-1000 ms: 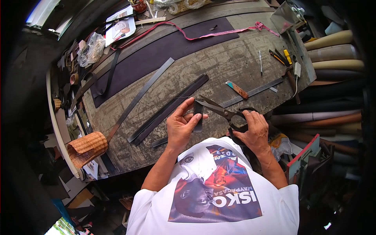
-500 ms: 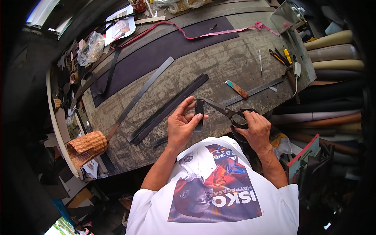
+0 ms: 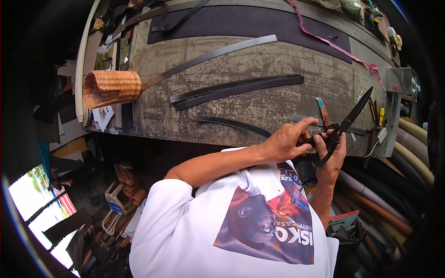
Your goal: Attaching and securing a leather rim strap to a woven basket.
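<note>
My right hand is closed around a pair of large dark scissors. The blades are together and point up to the far right. Close beside it, my left hand is closed, its index finger stretched toward the scissor handles. A dark piece shows at its fingertips, partly covered by fingers and handles. From beneath this hand a narrow black leather strap runs left across the table; it seems to be the piece held. Farther back, a folded black leather strip lies flat.
A metal ruler reaches toward a wicker basket at the left. Dark leather and a pink measuring tape lie at the back. A knife and yellow-handled tool are at right, near rolled material.
The view has turned rightward. Both hands have come together, and the scissors have swung from pointing left at the strap to pointing up and right. Their blades have closed.
</note>
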Demonstrator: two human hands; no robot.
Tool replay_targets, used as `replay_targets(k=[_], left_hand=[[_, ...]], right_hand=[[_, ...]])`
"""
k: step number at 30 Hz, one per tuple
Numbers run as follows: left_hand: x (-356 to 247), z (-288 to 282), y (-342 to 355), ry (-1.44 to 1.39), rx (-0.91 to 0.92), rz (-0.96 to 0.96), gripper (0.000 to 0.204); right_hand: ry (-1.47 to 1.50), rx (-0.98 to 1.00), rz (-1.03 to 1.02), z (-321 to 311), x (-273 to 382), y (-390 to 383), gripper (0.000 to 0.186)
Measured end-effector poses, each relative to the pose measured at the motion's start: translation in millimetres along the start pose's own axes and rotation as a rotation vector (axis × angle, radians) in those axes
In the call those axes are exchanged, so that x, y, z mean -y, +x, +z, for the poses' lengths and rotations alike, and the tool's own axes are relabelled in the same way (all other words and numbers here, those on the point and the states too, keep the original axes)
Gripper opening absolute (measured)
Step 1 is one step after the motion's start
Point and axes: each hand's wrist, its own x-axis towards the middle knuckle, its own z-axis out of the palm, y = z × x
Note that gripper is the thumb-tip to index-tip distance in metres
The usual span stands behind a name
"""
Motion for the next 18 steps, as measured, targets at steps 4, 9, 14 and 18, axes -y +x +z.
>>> replay_targets(k=[4, 9, 14, 18], left_hand=[[24, -14, -16, 0.278, 0.049, 0.184, 0.038], [61, -92, -91, 0.437, 0.034, -0.027, 0.019], [51, -190, -185, 0.380, -0.193, -0.536, 0.018], [15, -249, -207, 0.526, -0.346, -0.602, 0.019]], right_hand=[[-0.105, -0.127, -0.150, -13, -5, 8, 0.029], [-0.152, -0.354, -0.264, -70, -1, 43, 0.026], [-0.056, -0.337, -0.168, -82, -19, 79, 0.030], [-0.046, -0.202, -0.176, -20, -14, 129, 0.036]])
